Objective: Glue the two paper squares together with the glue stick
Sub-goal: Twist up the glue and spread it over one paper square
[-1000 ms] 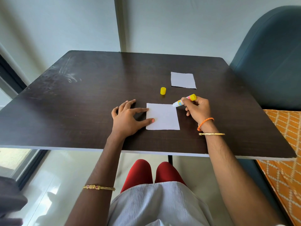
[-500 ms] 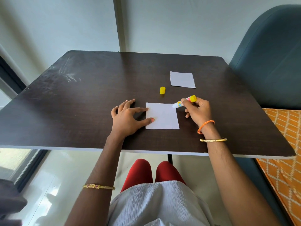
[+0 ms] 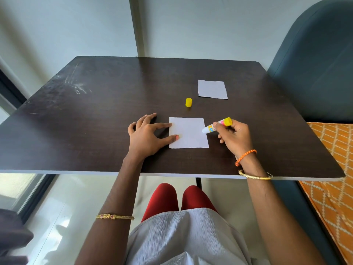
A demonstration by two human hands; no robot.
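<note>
The white-and-yellow glue stick [image 3: 217,126], gripped in the right hand [image 3: 234,137], touches the near white paper square [image 3: 188,132] pinned by the spread left hand [image 3: 146,135]; its tip blurs into the paper.

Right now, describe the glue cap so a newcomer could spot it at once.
On the dark table, look past the near paper square that the left hand pins, toward the far square. The cap stands alone between them, touching neither. It is the only small yellow cylinder lying free; the other yellow piece is the end of the glue stick in the right hand.
</note>
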